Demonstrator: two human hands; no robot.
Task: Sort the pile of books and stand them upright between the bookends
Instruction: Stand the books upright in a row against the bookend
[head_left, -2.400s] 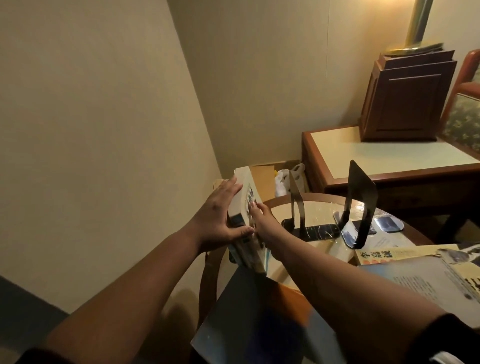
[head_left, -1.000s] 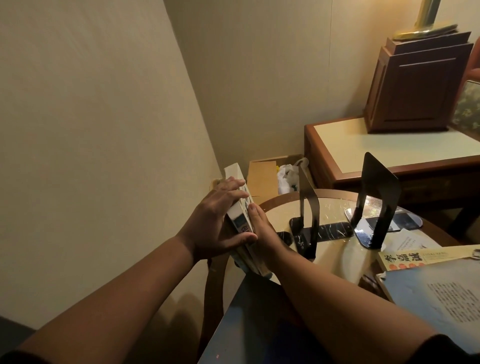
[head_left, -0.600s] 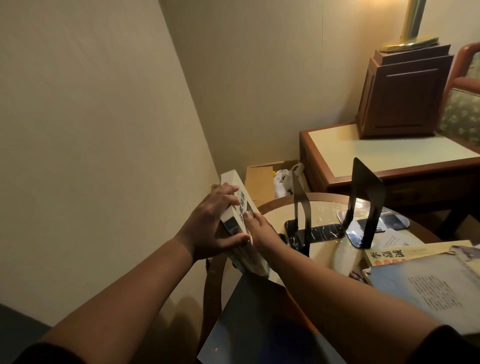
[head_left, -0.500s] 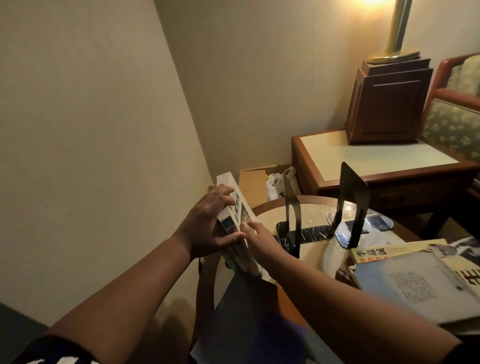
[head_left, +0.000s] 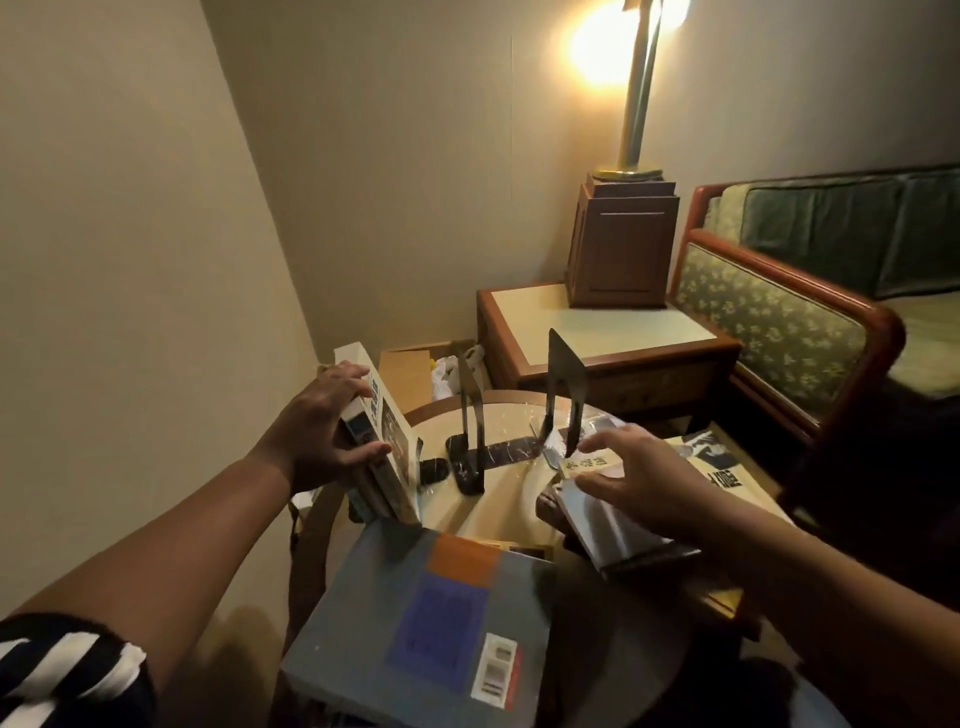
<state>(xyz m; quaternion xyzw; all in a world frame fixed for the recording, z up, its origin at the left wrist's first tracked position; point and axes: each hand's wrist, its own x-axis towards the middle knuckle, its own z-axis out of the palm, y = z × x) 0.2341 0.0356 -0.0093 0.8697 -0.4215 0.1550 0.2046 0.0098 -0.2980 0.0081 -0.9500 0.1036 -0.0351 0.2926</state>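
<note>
The sofa (head_left: 779, 322) far beyond the right hand (head_left: 639, 473) is cut off by the frame edge. The lamp (head_left: 636, 104) on the side table (head_left: 597, 327) loses its shade to glare and the top edge.

The round table (head_left: 509, 488) lies under both forearms, and books hide most of its near half. The grey book (head_left: 431, 623), with orange and blue blocks and a barcode, lies flat between the two forearms. Its near corner is dark and hard to trace.

The pile of books (head_left: 608, 525) sits directly under the right hand, which covers much of it. The titles cannot be read, and how many books it holds cannot be told. That hand is spread, fingers loosely bent, holding nothing. Whether its fingertips touch the top book cannot be told.

The left hand (head_left: 322, 431) grips a stack of upright books (head_left: 387, 431) at the table's left rim, thumb across the front cover and fingers over the back. The stack leans away from the hand and its lower end is in shadow.

The left bookend (head_left: 470, 415) stands just beyond the stack, on the thumb side of the left hand. The right bookend (head_left: 566, 374) stands just past the right hand's fingertips. The gap between them holds no book.

A cardboard box (head_left: 410, 374) with a plastic bag (head_left: 447, 371) shows partly, behind the held stack.
</note>
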